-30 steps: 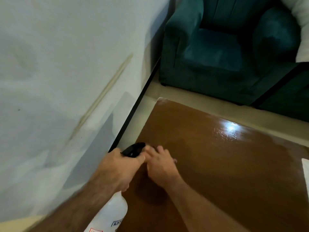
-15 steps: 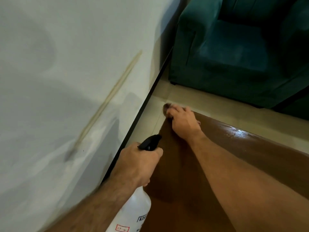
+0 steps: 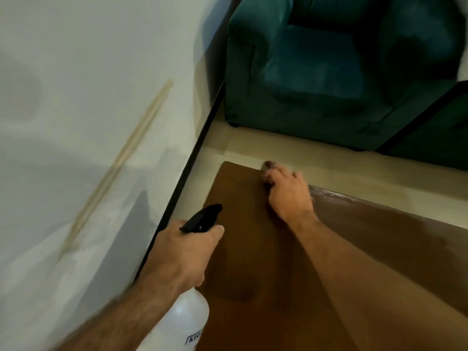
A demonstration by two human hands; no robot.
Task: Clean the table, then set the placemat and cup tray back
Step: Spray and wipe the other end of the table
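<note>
At the table's [image 3: 253, 249] far edge, right hand [image 3: 288, 196] grips a cloth [image 3: 269, 165]; left hand [image 3: 182, 252] clasps spray bottle [image 3: 182, 323].

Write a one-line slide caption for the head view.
Left hand grips a white spray bottle; right hand wipes the brown wooden table at its far edge.

Left hand [image 3: 184, 252] grips a spray bottle [image 3: 177, 323]; right hand [image 3: 288, 196] presses the table's [image 3: 240, 249] far edge.
</note>
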